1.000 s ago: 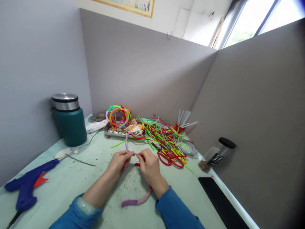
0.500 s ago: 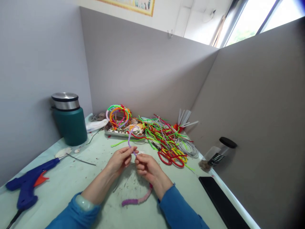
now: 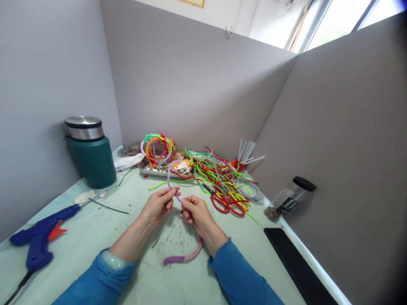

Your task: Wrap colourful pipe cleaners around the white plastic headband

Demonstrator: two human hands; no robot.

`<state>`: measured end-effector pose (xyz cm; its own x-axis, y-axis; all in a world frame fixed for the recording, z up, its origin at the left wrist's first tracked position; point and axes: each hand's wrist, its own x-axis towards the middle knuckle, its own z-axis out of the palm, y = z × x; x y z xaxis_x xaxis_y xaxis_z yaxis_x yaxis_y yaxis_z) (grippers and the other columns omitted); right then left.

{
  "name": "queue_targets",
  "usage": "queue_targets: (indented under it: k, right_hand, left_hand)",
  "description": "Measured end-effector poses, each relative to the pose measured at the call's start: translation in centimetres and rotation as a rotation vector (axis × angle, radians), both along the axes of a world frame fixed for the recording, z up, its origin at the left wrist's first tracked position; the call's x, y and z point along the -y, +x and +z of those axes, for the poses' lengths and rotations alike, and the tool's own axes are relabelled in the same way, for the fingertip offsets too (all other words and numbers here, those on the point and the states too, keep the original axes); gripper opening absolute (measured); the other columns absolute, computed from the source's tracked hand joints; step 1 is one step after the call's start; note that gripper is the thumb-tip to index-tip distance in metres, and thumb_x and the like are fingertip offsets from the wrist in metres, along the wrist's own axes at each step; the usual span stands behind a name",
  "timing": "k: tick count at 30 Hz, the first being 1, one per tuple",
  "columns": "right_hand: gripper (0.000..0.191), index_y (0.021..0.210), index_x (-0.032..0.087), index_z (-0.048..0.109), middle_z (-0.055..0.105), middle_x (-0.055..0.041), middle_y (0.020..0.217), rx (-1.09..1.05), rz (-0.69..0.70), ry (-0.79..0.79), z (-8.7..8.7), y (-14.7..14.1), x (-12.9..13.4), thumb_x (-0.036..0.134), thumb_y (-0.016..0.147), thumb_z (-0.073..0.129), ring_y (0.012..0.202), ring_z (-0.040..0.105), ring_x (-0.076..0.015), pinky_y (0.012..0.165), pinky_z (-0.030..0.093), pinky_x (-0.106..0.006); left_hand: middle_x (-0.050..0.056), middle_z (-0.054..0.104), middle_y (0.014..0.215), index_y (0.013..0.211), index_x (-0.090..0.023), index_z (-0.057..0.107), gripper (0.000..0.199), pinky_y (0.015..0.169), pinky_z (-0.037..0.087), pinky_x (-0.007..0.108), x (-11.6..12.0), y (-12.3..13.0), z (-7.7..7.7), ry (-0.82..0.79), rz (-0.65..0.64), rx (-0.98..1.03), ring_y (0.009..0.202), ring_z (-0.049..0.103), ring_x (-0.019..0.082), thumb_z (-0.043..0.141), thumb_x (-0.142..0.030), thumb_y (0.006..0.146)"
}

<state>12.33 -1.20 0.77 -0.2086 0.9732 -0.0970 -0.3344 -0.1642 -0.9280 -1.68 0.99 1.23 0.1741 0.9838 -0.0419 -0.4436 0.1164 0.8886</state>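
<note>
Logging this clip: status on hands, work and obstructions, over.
Left hand and right hand pinching purple pipe cleaner. Curved pink-purple piece lying nearby. No obstruction seen.

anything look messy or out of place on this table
Mainly the heap of fuzzy stems: it's badly tangled and partly covers the red-handled scissors. Dark specks also dot the tabletop, looking like stray debris.

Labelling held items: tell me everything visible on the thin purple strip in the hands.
The strip is thin, light purple and looks fuzzy, like a pipe cleaner. The left hand and right hand both pinch it, a short stretch between them. Beyond the left hand it rises in a bow, tip bent right, in front of the tray; contact there is unclear. Its other end is hidden at the right hand.
</note>
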Motion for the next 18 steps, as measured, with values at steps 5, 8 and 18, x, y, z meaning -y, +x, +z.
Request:
queue_targets:
  k: [5, 8, 18]
  right_hand:
    - [0.025, 0.068, 0.015, 0.050, 0.046, 0.0073, 0.044, 0.085, -0.051, 0.055, -0.2, -0.3, -0.1, 0.037, 0.067, 0.063, 0.032, 0.034, -0.0032, 0.030, 0.022, -0.015]
    - [0.025, 0.070, 0.016, 0.051, 0.046, 0.0076, 0.043, 0.121, -0.134, 0.090, -0.1, -0.2, -0.3, 0.039, 0.070, 0.059, 0.031, 0.033, -0.0035, 0.030, 0.020, -0.016]
    - [0.034, 0.083, 0.013, 0.059, 0.044, 0.0065, 0.048, 0.097, -0.131, 0.122, 0.2, 0.3, -0.5, 0.044, 0.070, 0.060, 0.037, 0.032, -0.0037, 0.034, 0.018, -0.016]
  left_hand:
    - [0.005, 0.065, 0.084, 0.092, -0.012, 0.064, 0.028, 0.034, 0.027, 0.014, -0.1, -0.2, 0.0, -0.044, -0.006, 0.015, 0.037, 0.033, -0.002, 0.068, -0.026, 0.068]
    - [0.002, 0.063, 0.075, 0.091, -0.011, 0.064, 0.026, 0.034, 0.028, 0.014, 0.0, -0.3, 0.2, -0.067, -0.053, 0.053, 0.036, 0.034, -0.002, 0.067, -0.023, 0.068]
    - [-0.006, 0.046, 0.049, 0.076, -0.012, 0.062, 0.025, 0.029, 0.021, 0.017, 1.5, 0.8, 0.1, -0.110, -0.441, -0.130, 0.029, 0.025, 0.001, 0.062, -0.037, 0.070]
